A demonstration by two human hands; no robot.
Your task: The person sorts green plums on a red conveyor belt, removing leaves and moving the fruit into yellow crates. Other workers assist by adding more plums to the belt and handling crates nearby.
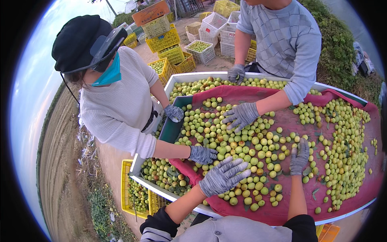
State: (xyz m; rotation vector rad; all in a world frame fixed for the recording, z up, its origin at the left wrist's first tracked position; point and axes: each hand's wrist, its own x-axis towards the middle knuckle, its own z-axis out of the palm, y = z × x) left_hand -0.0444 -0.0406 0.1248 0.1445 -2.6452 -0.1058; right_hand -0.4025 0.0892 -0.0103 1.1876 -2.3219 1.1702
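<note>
My left hand (225,177), in a grey knitted glove with pale fingertips, is spread palm down over small round green fruits (248,185), apparently jujubes. It hides the fruits beneath it and holds nothing that I can see. My right hand (299,158), gloved alike, reaches away from me with its thumb apart from the fingers. It lies beside a few loose fruits and grips none in view. Both hands are above a red cloth (297,198) lining a sloping sorting table. A large heap of fruits (346,151) lies right of my right hand.
Two people in grey gloves work here: one gloved hand (203,154) is near my left hand, another (242,116) farther back. A white table rim (154,185) and a green board (171,130) bound the left side. Yellow crates (127,181) stand below; stacked crates (164,39) stand behind.
</note>
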